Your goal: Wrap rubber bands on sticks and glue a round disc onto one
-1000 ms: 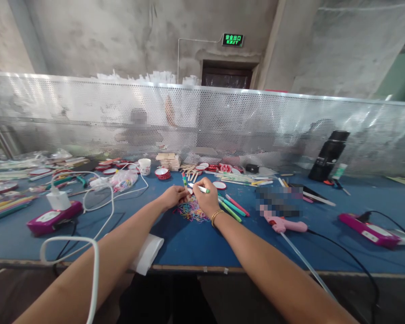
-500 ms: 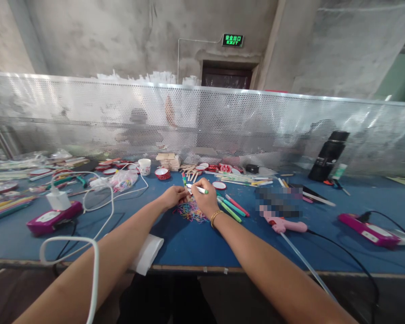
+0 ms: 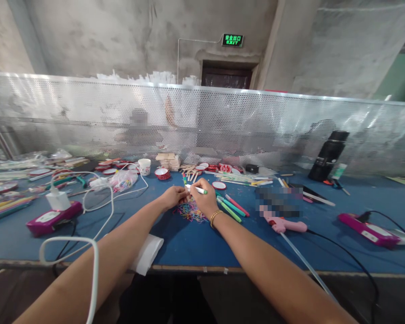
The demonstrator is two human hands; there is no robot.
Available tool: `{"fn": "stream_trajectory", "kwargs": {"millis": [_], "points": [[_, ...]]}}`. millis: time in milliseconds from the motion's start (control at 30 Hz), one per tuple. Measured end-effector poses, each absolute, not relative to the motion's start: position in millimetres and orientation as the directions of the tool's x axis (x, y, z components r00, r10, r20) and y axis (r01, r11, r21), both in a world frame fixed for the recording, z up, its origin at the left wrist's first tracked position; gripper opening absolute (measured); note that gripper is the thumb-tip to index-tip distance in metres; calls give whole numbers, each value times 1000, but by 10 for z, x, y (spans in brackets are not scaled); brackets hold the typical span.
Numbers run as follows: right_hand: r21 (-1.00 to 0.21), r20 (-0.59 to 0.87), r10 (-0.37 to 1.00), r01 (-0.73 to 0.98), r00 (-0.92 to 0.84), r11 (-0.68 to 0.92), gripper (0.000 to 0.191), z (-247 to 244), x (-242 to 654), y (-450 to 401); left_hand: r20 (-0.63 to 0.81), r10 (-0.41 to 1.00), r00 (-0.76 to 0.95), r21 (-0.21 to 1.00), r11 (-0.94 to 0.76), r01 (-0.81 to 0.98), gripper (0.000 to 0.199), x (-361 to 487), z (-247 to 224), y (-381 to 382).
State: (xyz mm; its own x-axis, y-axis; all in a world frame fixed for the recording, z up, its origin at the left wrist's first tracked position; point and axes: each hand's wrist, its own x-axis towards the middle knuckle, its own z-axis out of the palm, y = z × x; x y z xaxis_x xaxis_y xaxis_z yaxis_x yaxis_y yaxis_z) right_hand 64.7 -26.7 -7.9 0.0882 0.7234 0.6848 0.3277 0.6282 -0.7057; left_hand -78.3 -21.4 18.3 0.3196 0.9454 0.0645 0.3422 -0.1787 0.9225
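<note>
In the head view, my left hand (image 3: 174, 196) pinches a narrow stick (image 3: 185, 180), likely a wooden craft stick, with green and other colour bands. Its lower part is hidden by my fingers. My right hand (image 3: 204, 196), with a gold bracelet at the wrist, grips a white marker (image 3: 197, 189) with a green end. The marker's tip is close against the stick; whether it touches I cannot tell. Beneath both hands lies a pile of small multicoloured loops or strips (image 3: 191, 211). Several coloured markers (image 3: 234, 207) rest just right of my right hand.
A pink glue gun (image 3: 286, 225) with a black cord lies to the right. Purple power strips (image 3: 54, 219) sit on either side. Toward the back are a paper cup (image 3: 144, 166), red-rimmed round tins (image 3: 162, 173), wooden pieces (image 3: 168, 160) and a black bottle (image 3: 329, 155). A white cable (image 3: 113, 202) loops at left.
The stick and the marker tip have shifted very slightly between my fingers. Both hands keep nearly the same place, and the table's other things are unchanged.
</note>
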Motion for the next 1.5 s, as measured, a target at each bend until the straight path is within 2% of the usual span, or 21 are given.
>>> {"fn": "stream_trajectory", "kwargs": {"millis": [133, 333, 567, 767, 1500], "points": [[-695, 699, 702, 359, 135, 623, 11, -72, 667, -268, 62, 948, 313, 920, -176, 351, 30, -788, 174, -201], [-713, 675, 733, 331, 85, 618, 11, -60, 650, -288, 66, 946, 317, 920, -180, 348, 34, -785, 182, -208], [-710, 685, 716, 345, 135, 614, 11, -40, 672, -303, 65, 950, 306, 917, -178, 358, 32, -798, 177, -204], [-717, 677, 730, 310, 92, 625, 12, -59, 651, -283, 63, 945, 320, 922, -178, 343, 32, -791, 171, -192], [-695, 697, 705, 364, 130, 621, 11, -66, 674, -270, 68, 949, 309, 911, -185, 368, 30, -804, 159, -191]]}}
